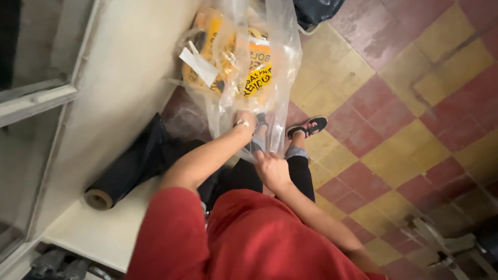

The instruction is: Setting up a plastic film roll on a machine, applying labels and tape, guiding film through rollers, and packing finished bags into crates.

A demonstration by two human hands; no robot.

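Observation:
A large clear plastic bag (282, 57) stands on the floor in front of me, with yellow printed packs (254, 72) and a white slip of paper (198, 66) inside. My left hand (248, 120), with a bracelet at the wrist, reaches into or against the bag's lower part and is partly hidden by the plastic. My right hand (272, 168) grips the bag's lower edge near my knees. I wear a red top (259, 238), dark trousers and black shoes (310, 126).
A roll of black plastic sheet (129, 168) lies partly on a cream ledge (111, 228) at left, below a pale wall (124, 57). The floor has red and yellow tiles (394, 119). A dark bag (316, 10) sits at the top. Metal parts (446, 243) lie at lower right.

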